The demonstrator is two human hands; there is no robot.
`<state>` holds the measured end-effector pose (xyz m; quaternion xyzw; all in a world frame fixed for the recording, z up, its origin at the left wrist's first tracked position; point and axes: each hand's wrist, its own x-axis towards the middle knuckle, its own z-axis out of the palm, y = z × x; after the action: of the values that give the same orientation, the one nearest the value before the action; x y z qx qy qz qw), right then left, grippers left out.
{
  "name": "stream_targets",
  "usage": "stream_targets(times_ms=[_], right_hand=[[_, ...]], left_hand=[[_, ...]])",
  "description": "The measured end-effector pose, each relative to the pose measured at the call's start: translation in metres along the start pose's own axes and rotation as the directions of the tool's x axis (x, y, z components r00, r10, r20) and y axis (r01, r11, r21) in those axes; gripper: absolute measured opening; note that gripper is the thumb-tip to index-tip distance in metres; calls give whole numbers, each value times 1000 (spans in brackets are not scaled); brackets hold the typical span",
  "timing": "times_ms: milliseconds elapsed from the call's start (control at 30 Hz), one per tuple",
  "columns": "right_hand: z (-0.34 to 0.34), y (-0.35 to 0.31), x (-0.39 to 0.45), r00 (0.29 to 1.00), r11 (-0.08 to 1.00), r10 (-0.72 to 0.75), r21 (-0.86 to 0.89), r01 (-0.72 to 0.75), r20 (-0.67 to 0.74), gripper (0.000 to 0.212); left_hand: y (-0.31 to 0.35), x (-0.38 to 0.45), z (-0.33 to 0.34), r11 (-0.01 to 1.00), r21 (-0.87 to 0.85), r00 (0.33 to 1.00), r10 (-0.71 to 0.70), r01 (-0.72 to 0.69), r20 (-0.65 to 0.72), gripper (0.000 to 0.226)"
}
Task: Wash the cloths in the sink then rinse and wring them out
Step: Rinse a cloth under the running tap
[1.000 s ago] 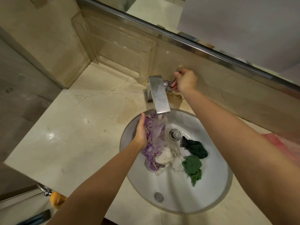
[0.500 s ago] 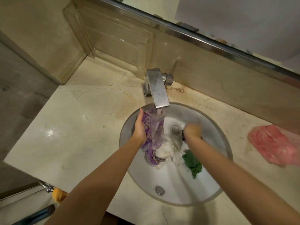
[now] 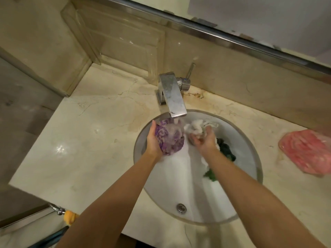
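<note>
We see the left hand (image 3: pixel 154 140) cupped round a bunched purple patterned cloth (image 3: pixel 169 138), fingers curled under it, holding it up under the running water (image 3: pixel 176 121) from the square chrome faucet (image 3: pixel 172 94). The right hand (image 3: pixel 204 140) grips a white cloth (image 3: pixel 195 128), fingers closed into its folds; blur hides the fingertips. Both cloths sit over the back of the sink (image 3: pixel 250 158), just beside each other. A dark green cloth (image 3: pixel 227 151) lies in the basin under the right forearm, partly hidden. We note the faucet lever (image 3: pixel 190 70) tilted up toward the wall. A pink cloth (image 3: pixel 304 151) lies on the marble counter (image 3: pixel 80 149), well right of the basin.
</note>
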<state>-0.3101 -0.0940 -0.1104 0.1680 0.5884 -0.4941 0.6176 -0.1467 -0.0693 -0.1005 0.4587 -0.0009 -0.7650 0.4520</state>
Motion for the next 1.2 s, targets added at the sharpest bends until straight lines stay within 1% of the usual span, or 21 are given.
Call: stream_targets(times_ms=[67, 100, 167, 200, 233, 267, 300, 333, 400, 467, 533, 700, 767, 833, 867, 900, 933, 967, 1033, 1100, 1200], right_hand=[[4, -16, 8, 998, 946, 24, -321, -43, -62, 36], [6, -20, 5, 995, 848, -11, -529, -43, -99, 38], [-1, -16, 3, 963, 467, -258, -883, 48, -84, 41], [-6, -14, 4, 901, 206, -431, -967, 149, 47, 43], [-12, -12, 2, 812, -64, -525, -964, 259, 253, 45], [-18, -9, 5, 730, -294, -510, -890, 348, 454, 48], [-22, -5, 8, 711, -424, -417, -813, 398, 566, 51], [-27, -2, 15, 747, -477, -294, -769, 425, 596, 54], [-38, 14, 31, 882, -582, -46, -730, 359, 470, 60], [-50, 27, 43, 941, -698, 42, -664, 268, 336, 68], [-56, 29, 53, 951, -749, 54, -617, 241, 305, 71], [-26, -2, 45, 961, -764, 190, -585, 274, 201, 52], [-11, -13, 24, 928, -652, 10, -701, 288, 372, 37], [-21, -22, 14, 784, -557, -391, -802, 215, 482, 27], [-35, -26, 13, 729, -472, -547, -871, 138, 412, 30], [-55, -28, 16, 743, -356, -616, -934, 36, 264, 38], [-75, -27, 21, 799, -226, -596, -972, -68, 82, 55], [-94, -22, 28, 871, -101, -485, -984, -145, -79, 79], [-111, -11, 29, 937, 101, -276, -976, -193, -214, 112], [-108, -7, 23, 918, 286, -349, -954, -86, -187, 92], [-87, -6, 10, 780, 350, -614, -928, 132, -121, 55]], left_hand=[[0, 2, -3, 999, 18, 999, -29, 28, 28, 98], [-1, 4, -5, 999, 25, 998, -42, 41, 38, 104], [-2, 8, -9, 999, 17, 999, -36, 36, 28, 105], [-2, 8, -9, 999, 0, 998, -41, 41, 43, 104], [-2, 9, -9, 998, -13, 996, -56, 57, 64, 103], [-2, 7, -7, 997, -21, 994, -69, 71, 83, 102], [-2, 6, -6, 997, -17, 993, -76, 78, 89, 100], [-1, 4, -4, 997, -6, 993, -81, 82, 82, 98], [1, 2, -2, 995, 40, 993, -94, 91, 72, 102], [1, 3, -6, 990, 84, 990, -117, 110, 84, 118], [4, 1, -8, 989, 88, 991, -126, 121, 54, 112], [-1, -6, -10, 993, 41, 992, -116, 114, 51, 70], [-2, -10, -8, 990, 75, 992, -121, 118, 33, 71], [-1, -12, -8, 988, 105, 992, -119, 115, 40, 76], [-1, -12, -7, 988, 113, 993, -108, 103, 39, 73], [0, -11, -7, 988, 124, 994, -101, 95, 43, 70], [1, -9, -7, 987, 129, 994, -100, 93, 47, 69], [1, -9, -6, 988, 122, 995, -97, 92, 38, 69], [2, -8, -6, 991, 102, 996, -89, 86, 20, 74], [4, -7, -5, 992, 93, 995, -85, 80, 52, 83], [7, -6, -7, 993, 67, 992, -100, 95, 78, 91]])
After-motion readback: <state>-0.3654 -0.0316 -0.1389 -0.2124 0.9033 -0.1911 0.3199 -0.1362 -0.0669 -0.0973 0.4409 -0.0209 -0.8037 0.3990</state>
